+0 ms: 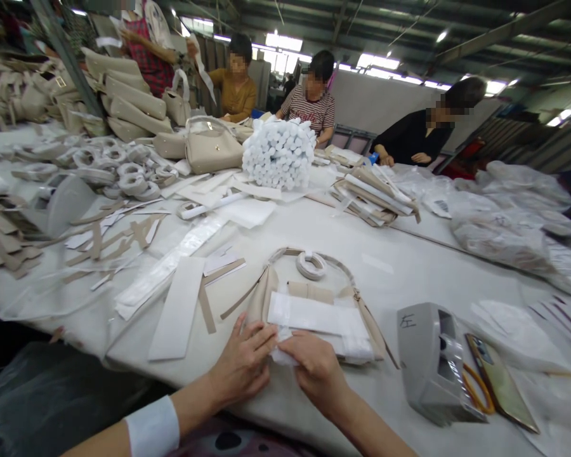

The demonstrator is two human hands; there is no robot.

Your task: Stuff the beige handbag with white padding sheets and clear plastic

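A beige handbag (261, 299) lies on the table in front of me, its strap curving away toward the far side. White wrapping sheet (309, 314) covers much of its body. At the near left corner, my left hand (247, 358) has its fingers bent and pressed on the wrapping and the bag's edge. Close beside it, my right hand (316, 368) pinches a loose end of the sheet between thumb and curled fingers. A roll of pale tape or strip (311, 266) rests inside the strap's loop. The bag's near corner is partly hidden under my hands.
To the right stand a grey tape dispenser (426, 355), orange-handled scissors (478, 390) and a phone (502, 381). White card (178, 311) and beige strips lie left. Farther off are a bundle of white rolls (279, 152), finished handbags (212, 145) and several co-workers.
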